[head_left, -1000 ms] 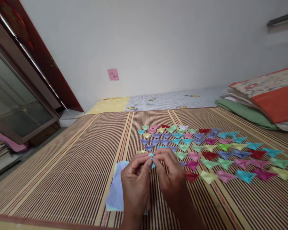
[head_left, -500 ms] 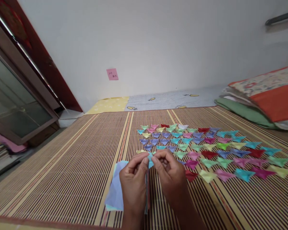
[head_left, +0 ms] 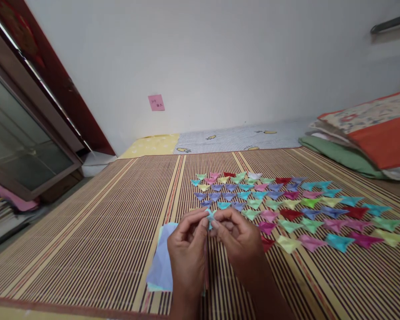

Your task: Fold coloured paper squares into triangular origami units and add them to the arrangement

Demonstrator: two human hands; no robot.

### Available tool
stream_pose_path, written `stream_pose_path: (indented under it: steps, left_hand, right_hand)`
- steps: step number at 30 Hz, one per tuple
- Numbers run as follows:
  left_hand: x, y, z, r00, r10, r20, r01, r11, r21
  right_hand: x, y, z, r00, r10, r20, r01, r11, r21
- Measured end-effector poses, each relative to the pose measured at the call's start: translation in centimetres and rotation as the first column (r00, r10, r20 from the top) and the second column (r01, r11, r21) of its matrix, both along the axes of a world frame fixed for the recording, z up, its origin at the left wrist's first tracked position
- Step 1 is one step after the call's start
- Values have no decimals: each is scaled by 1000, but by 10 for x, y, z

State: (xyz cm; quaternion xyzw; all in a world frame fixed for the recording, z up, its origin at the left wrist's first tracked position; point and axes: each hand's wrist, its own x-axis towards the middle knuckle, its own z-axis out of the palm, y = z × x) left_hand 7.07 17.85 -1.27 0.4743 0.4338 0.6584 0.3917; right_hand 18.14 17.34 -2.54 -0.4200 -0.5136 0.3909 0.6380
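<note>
Between my fingertips is a small piece of folded light blue paper (head_left: 210, 216), mostly covered by the thumbs and forefingers. My left hand (head_left: 189, 242) pinches its left side, and my right hand (head_left: 236, 238) pinches the right side. Beneath the left hand lies a stack of square paper sheets (head_left: 162, 260), lavender on top with pale green edges showing; the hand and wrist hide part of it. Just beyond and to the right are rows of small folded paper shapes (head_left: 290, 214) with pointed ends, in blue, green, pink, red, yellow and purple.
A striped woven mat (head_left: 96, 231) covers the surface. Folded bedding (head_left: 380, 133) is piled at the right. Along the white wall runs a checked cloth (head_left: 216, 141), with a pink note (head_left: 156, 102) stuck above. A glass-panelled cabinet door (head_left: 23, 133) stands at the left.
The light blue paper shows less between the fingers and sits at a different angle. Both hands have shifted slightly, the right one a little to the right.
</note>
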Motion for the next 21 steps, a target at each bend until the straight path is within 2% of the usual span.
stream_pose_path:
  steps: [5, 9, 15, 21]
  left_hand:
    - [-6, 2, 0, 992, -125, 24, 127, 989, -80]
    - [-5, 2, -1, 996, -87, 23, 88, 992, -85]
    - [-1, -1, -2, 999, 32, 24, -29, 995, -94]
    - [2, -1, -2, 999, 39, 20, -36, 994, -106]
  right_hand:
    - [10, 3, 2, 964, -199, 174, 170, 971, 168]
    - [10, 2, 2, 954, -226, 196, 171, 950, 263]
    - [-1, 2, -2, 978, -201, 58, 186, 963, 197]
    - [-3, 7, -5, 982, -163, -91, 174, 975, 138]
